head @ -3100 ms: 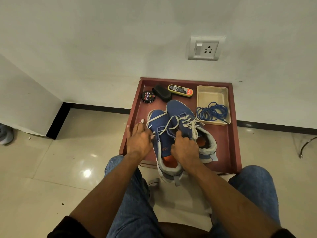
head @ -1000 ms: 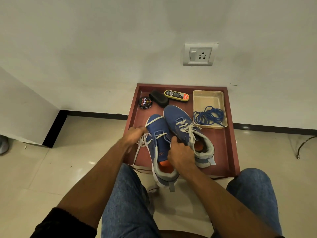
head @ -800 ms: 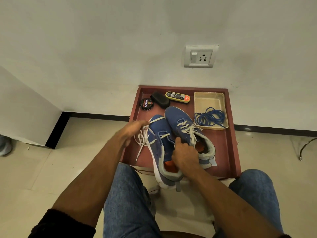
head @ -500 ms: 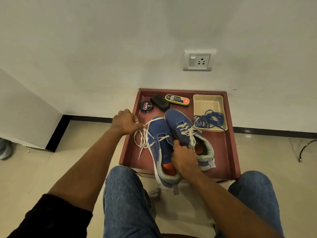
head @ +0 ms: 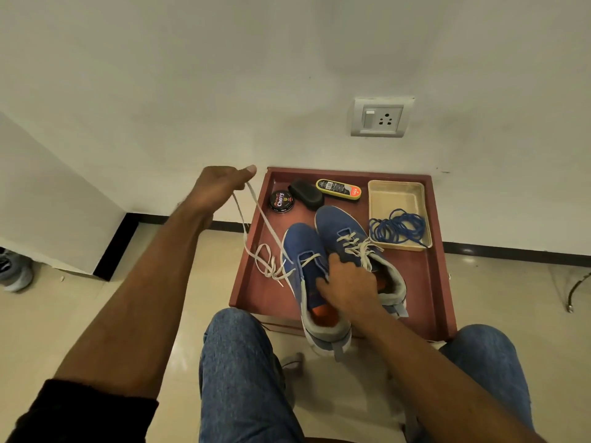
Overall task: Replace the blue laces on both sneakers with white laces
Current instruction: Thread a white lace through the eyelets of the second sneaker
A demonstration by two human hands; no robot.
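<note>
Left hand (head: pixel 220 183) risen higher, white lace (head: pixel 256 225) stretched from left sneaker (head: pixel 303 266)

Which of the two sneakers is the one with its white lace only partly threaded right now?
The left sneaker, under the right hand; the left hand pulls its white lace out sideways. The right sneaker is laced along its eyelets.

My right hand (head: pixel 347 284) covers the tongue and upper eyelets of the near sneaker (head: pixel 315 282), so I cannot tell how far its white lace (head: pixel 256 225) is threaded. The label on the yellow tube (head: pixel 338 189) is too small to read. At the left edge a grey shoe (head: pixel 14 270) is cut off. My knees hide the tray's (head: pixel 439 282) front rim.
</note>
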